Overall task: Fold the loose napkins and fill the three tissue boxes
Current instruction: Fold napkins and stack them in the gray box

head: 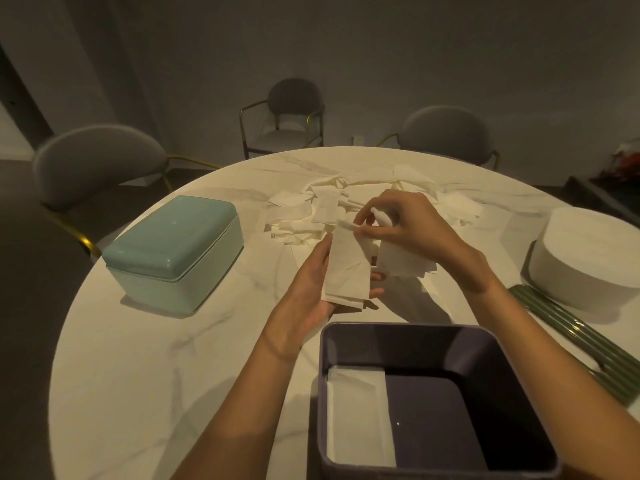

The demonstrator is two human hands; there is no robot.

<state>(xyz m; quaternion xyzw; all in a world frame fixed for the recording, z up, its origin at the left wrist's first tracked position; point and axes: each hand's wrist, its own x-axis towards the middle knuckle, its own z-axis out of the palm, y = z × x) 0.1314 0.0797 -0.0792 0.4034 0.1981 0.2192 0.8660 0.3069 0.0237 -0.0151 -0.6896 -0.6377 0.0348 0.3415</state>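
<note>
At a round marble table [145, 368], a person's left hand [313, 285] lies palm up beneath a folded napkin [347, 271], its straight fingers supporting the paper from below. The right hand [401, 225] pinches the napkin's far edge between fingertips and thumb, and a second white napkin [403, 263] hangs from that same hand, just right of the grip. Beyond the grip, a heap of loose napkins [346, 206] spreads across the far side of the table. Nearer the person than the grip stands an open purple tissue box [429, 344], with folded napkins [356, 414] lying in its left half. Well to the left of the grip sits a closed pale green tissue box [173, 251]; well to the right, a round white box [588, 258] beside a dark green ribbed lid [571, 334].
</note>
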